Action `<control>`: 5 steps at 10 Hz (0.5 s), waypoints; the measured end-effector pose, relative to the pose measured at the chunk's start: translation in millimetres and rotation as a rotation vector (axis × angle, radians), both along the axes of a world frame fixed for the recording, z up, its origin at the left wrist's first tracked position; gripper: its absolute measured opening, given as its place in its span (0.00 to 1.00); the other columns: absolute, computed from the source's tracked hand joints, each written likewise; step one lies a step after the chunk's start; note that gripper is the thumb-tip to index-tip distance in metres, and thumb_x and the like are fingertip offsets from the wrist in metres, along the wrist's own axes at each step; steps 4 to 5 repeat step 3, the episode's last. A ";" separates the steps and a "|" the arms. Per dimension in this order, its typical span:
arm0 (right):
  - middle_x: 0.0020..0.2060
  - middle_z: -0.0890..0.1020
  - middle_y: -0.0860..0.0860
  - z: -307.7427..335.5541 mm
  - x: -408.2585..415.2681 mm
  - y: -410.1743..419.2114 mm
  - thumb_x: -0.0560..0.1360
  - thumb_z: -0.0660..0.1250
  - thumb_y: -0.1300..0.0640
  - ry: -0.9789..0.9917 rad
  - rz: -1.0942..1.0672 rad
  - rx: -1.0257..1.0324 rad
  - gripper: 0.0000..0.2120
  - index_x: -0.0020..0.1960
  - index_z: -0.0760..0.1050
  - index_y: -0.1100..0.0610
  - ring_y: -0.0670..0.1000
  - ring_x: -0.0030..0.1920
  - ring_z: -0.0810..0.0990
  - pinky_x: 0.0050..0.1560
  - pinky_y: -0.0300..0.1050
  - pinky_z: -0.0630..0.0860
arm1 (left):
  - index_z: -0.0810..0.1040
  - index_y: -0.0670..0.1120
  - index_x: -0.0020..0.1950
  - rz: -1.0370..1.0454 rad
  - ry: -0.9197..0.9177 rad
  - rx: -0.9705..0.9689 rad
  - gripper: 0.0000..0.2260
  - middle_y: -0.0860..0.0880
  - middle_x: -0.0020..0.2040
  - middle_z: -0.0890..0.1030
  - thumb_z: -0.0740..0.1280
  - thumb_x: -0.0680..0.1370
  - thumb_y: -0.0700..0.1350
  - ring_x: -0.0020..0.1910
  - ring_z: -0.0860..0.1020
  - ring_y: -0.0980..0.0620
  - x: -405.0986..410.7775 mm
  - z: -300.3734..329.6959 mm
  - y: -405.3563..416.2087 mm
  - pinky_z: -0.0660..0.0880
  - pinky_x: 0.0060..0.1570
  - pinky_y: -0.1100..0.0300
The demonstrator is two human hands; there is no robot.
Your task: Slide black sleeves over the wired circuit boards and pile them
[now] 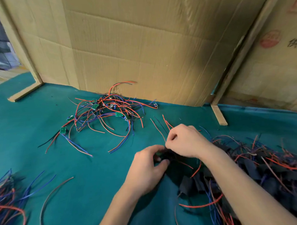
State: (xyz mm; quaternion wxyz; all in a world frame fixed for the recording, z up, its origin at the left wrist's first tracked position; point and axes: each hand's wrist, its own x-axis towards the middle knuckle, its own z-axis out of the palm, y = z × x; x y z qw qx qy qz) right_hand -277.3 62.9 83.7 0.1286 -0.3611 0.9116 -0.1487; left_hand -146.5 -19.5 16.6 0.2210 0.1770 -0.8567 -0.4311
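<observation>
A black sleeve [166,154] is gripped between the curled fingers and thumb of the left hand [147,166] at the middle of a desk [97,193] covered in teal cloth. Thin red wires [166,124] rising from the sleeve are pinched by the right hand [184,141], which is held just beyond and touching the left. Whether a board sits inside the sleeve cannot be told. A pile [269,171] of sleeved boards with red and blue leads is spread over the near right of the desk, under the right forearm. Bare green boards [107,111] with tangled wires are heaped farther back, near a cardboard wall [131,43]. More loose wires [8,195] are seen at the near left edge.
</observation>
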 end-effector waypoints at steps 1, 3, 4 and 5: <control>0.46 0.85 0.55 7.0 -5.0 19.6 0.67 0.68 0.45 0.057 0.007 0.125 0.09 0.39 0.82 0.49 0.57 0.52 0.82 0.52 0.45 0.78 | 0.80 0.50 0.60 -0.189 -0.007 0.154 0.15 0.53 0.43 0.83 0.70 0.74 0.40 0.37 0.76 0.59 -0.6 3.7 10.5 0.76 0.47 0.62; 0.47 0.81 0.44 28.1 7.7 63.6 0.71 0.70 0.47 0.145 0.086 0.235 0.12 0.54 0.82 0.44 0.51 0.58 0.78 0.58 0.44 0.75 | 0.79 0.51 0.61 -0.346 0.023 0.098 0.15 0.54 0.44 0.83 0.67 0.74 0.45 0.35 0.75 0.61 -5.7 2.1 32.3 0.78 0.46 0.57; 0.47 0.81 0.44 28.1 7.7 63.6 0.71 0.70 0.47 0.145 0.086 0.235 0.12 0.54 0.82 0.44 0.51 0.58 0.78 0.58 0.44 0.75 | 0.79 0.51 0.61 -0.346 0.023 0.098 0.15 0.54 0.44 0.83 0.67 0.74 0.45 0.35 0.75 0.61 -5.7 2.1 32.3 0.78 0.46 0.57; 0.47 0.81 0.44 28.1 7.7 63.6 0.71 0.70 0.47 0.145 0.086 0.235 0.12 0.54 0.82 0.44 0.51 0.58 0.78 0.58 0.44 0.75 | 0.79 0.51 0.61 -0.346 0.023 0.098 0.15 0.54 0.44 0.83 0.67 0.74 0.45 0.35 0.75 0.61 -5.7 2.1 32.3 0.78 0.46 0.57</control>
